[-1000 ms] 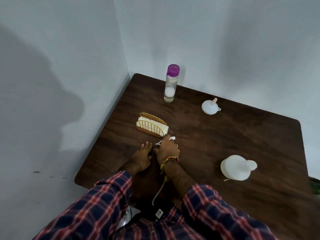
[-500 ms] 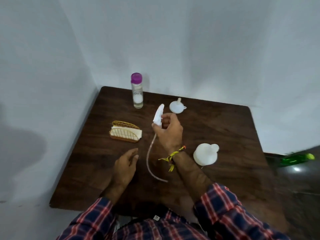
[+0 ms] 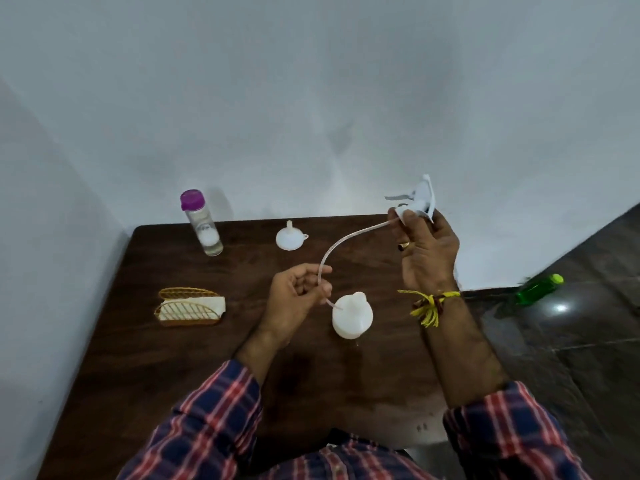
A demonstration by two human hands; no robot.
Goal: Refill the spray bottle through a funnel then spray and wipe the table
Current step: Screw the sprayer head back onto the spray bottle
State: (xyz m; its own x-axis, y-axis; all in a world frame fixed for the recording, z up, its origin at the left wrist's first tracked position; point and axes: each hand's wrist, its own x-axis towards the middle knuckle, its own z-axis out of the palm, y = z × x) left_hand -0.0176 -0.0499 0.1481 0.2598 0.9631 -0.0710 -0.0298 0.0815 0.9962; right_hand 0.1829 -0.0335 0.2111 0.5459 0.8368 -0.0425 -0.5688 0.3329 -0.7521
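Observation:
My right hand [image 3: 427,252] is raised over the table's right side, shut on the white spray head [image 3: 417,199]. Its thin dip tube [image 3: 349,239] curves down and left. My left hand [image 3: 294,299] pinches the tube's lower end just beside the neck of the white spray bottle [image 3: 351,318], which stands open on the dark wooden table [image 3: 173,368]. A small white funnel [image 3: 290,236] rests upside down near the back edge. The clear refill bottle [image 3: 202,223] with a purple cap stands at the back left.
A gold wire holder with white napkins [image 3: 188,306] sits at the left. White walls close the table's back and left sides. On the dark tiled floor to the right lies a green bottle [image 3: 538,289].
My right hand lifted the spray head up and to the right, with the tube trailing. My left hand rose from the table and took hold of the tube's lower end by the bottle.

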